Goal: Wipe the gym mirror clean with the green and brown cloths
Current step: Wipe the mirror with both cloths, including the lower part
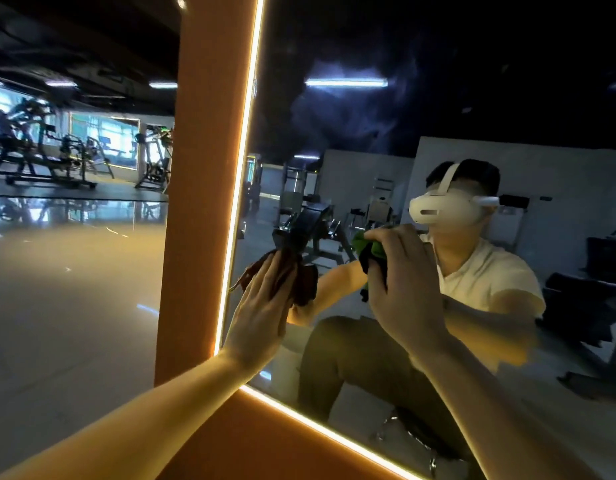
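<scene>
Brown cloth (pixel 303 282) under the left hand (pixel 261 306) is dark and reddish. Green cloth (pixel 363 242) in the right hand (pixel 400 282) is bright. The frame (pixel 202 202) left of both is plain orange, edged by a warm-white strip (pixel 242 168).

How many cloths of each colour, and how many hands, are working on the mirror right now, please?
Brown cloth: 1
Green cloth: 1
Hands: 2, the left hand and the right hand
Total: 4

A large gym wall mirror (pixel 438 109), set in a broad orange frame (pixel 202 202) edged by a glowing light strip (pixel 240 168), bears a crumpled brown cloth (pixel 301 275) near its left edge, with a bunched green cloth (pixel 364 242) just to its right.
</scene>
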